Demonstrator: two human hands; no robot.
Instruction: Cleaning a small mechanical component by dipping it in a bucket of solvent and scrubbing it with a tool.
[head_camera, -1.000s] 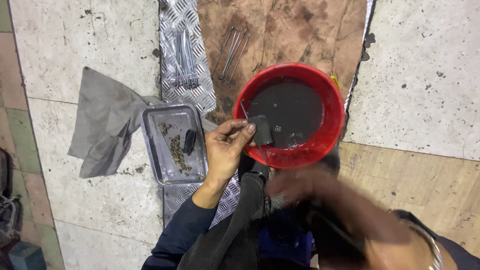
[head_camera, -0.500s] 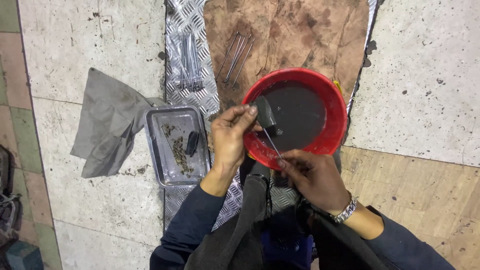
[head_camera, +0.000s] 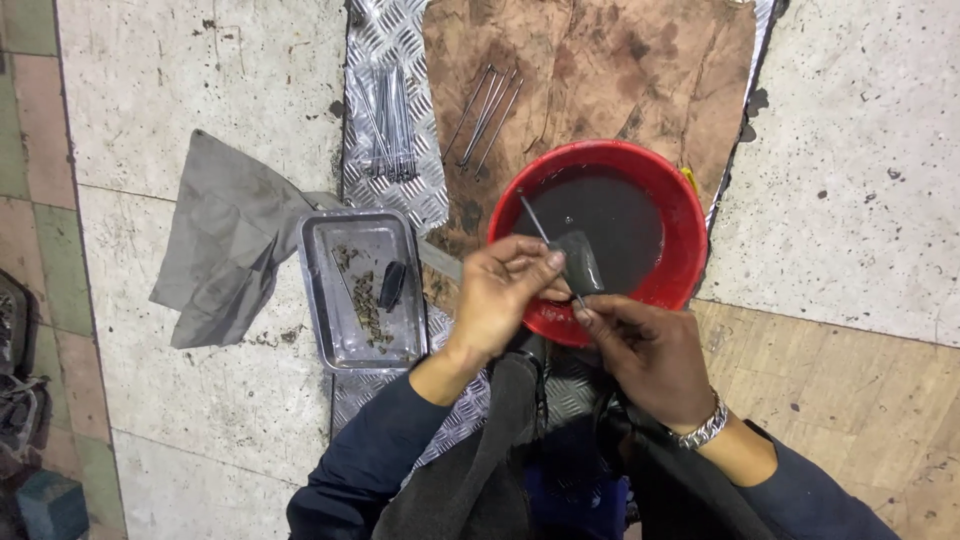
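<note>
Left hand (head_camera: 505, 290) pinched a small dark pad (head_camera: 580, 265) between thumb and fingertips, held just over the near rim of the red basin (head_camera: 690, 215). Right hand (head_camera: 645, 355) was closed on the near end of a thin rod (head_camera: 535, 220); rod ran up and left through the pad grip, far tip out over the dark liquid (head_camera: 610, 215) in the basin. So both hands were full: left on pad, right on rod, the two touching at the pad. My read for the wipe: keep the pinch firm but not crushing, pull along the rod's axis, don't lever it sideways since it looks thin enough to bend, and stay over the basin so drips land in it. Can't tell if the pad wrapped fully round the rod. Left of the left hand, a steel tray (head_camera: 345, 350) sat on the floor with gritty debris and a small dark part (head_camera: 390, 285) in it. Grey cloth (head_camera: 215, 245) lay crumpled further left, touching the tray's corner. Beyond the tray, a bundle of rods (head_camera: 390, 125) lay on chequer plate (head_camera: 400, 40); a few more rods (head_camera: 485, 115) lay fanned on stained brown card (head_camera: 620, 70) behind the basin. Tiled floor (head_camera: 200, 60) all round.
</note>
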